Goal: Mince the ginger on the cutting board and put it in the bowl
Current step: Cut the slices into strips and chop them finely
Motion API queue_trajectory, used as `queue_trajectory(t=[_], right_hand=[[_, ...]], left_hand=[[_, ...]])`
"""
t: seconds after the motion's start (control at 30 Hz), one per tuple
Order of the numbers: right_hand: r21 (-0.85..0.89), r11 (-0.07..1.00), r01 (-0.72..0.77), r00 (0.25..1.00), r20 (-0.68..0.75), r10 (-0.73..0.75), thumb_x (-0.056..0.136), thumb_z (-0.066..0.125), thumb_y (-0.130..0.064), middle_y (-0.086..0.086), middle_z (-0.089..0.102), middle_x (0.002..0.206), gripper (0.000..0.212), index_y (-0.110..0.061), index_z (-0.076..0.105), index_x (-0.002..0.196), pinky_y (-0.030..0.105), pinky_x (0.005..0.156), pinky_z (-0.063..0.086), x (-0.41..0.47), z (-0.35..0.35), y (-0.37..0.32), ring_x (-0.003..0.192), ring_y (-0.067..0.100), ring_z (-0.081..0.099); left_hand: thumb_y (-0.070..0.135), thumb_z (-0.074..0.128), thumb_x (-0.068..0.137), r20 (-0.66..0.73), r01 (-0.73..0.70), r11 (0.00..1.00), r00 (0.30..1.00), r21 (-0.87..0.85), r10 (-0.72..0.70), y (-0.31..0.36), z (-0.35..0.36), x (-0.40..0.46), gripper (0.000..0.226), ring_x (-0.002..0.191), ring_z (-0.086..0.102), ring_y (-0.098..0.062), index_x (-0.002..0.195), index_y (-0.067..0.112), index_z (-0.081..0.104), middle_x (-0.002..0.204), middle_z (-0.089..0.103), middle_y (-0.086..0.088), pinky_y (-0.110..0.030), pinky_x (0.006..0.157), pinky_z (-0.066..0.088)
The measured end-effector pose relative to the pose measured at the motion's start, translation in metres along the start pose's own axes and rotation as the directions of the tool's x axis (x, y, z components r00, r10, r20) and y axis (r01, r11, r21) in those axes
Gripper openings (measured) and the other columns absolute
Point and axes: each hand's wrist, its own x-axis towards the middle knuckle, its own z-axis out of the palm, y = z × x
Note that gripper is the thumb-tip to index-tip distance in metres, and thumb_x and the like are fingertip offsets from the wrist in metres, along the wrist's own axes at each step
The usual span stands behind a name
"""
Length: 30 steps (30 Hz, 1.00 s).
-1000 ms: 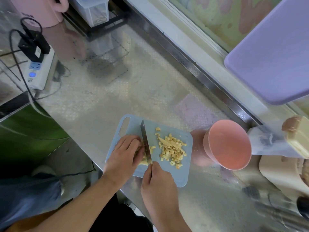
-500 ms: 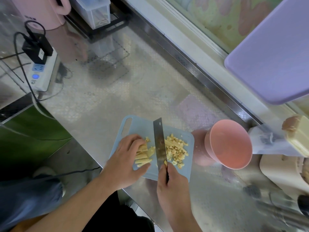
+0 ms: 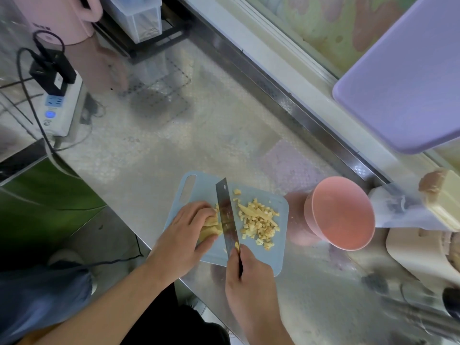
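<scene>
A small blue cutting board (image 3: pixel 277 255) lies near the counter's front edge. A pile of diced ginger (image 3: pixel 258 222) sits on its right half. My left hand (image 3: pixel 184 237) holds a bundle of ginger strips (image 3: pixel 211 226) down on the board's left half, fingers curled over them. My right hand (image 3: pixel 249 277) grips the handle of a knife (image 3: pixel 227 217), whose blade stands against the strips, right beside my left fingers. An empty pink bowl (image 3: pixel 341 215) stands just right of the board.
A white power strip (image 3: pixel 58 113) with cables lies at the counter's left. A pink kettle (image 3: pixel 57 16) and a clear container (image 3: pixel 139 16) stand at the back. A lavender board (image 3: pixel 403 78) leans at the right, with beige items (image 3: pixel 443 200) below it.
My left hand has gathered the strips and slid up against the blade. The knife has come back from the diced pile to the strips.
</scene>
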Motion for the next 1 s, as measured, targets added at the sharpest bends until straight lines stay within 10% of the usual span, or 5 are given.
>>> queue_trajectory(t=[1.0], right_hand=[[-0.275,0.961,0.001,0.992,0.123,0.034,0.109,0.032,-0.025,-0.001,0.055,0.077,0.014,-0.021,0.038,0.097,0.040,0.067,0.046,0.017,0.019,-0.037,0.078,0.027,0.061]], left_hand=[[0.028,0.072,0.094,-0.059,-0.047,0.998,0.997,-0.041,0.044,-0.008,-0.001,-0.004,0.020,0.115,0.058,-0.009,0.106,0.013,0.065,0.130,0.059,0.008,0.002,0.093,0.032]])
